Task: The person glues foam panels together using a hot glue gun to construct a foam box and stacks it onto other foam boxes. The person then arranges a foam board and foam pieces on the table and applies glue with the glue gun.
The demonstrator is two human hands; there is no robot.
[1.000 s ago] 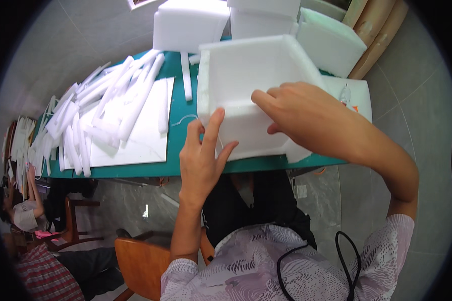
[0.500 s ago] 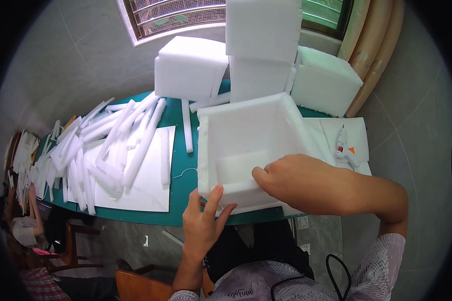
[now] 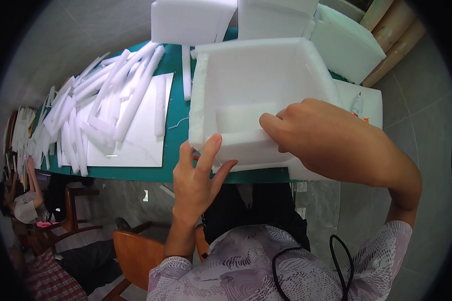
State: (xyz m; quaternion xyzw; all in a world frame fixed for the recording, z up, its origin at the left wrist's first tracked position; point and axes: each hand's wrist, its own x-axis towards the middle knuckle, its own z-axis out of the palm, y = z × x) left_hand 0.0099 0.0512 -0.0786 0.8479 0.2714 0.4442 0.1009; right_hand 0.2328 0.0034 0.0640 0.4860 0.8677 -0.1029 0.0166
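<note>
I've got the open white foam box (image 3: 258, 98) in the centre of the frame, tipped up on its side at the near edge of the green desk (image 3: 176, 120), so its hollow faces the camera. Probably held that way to let me get at the inside wall. A smaller white foam slab insert (image 3: 238, 118) sits in the lower part of the hollow, against the inner face.

My left hand (image 3: 198, 175) is lower centre, fingers spread wide and flat, thumb and fingertips pressing the box's lower left corner; it closes round nothing and looks like a brace to stop the box sliding off the desk edge. My right hand (image 3: 311, 133) comes in from the right, fingers curled over the lower rim, index tip on the insert, gripping the wall to keep the box upright.

Further out: stacked white foam blocks (image 3: 193, 20) along the top of the frame, behind the box. Pile of long white foam strips (image 3: 110, 95) upper left on a flat white sheet (image 3: 135, 140). Orange wooden chair (image 3: 135, 253) below the desk. Another person (image 3: 20, 200) sits at far left, working further down the desk.
</note>
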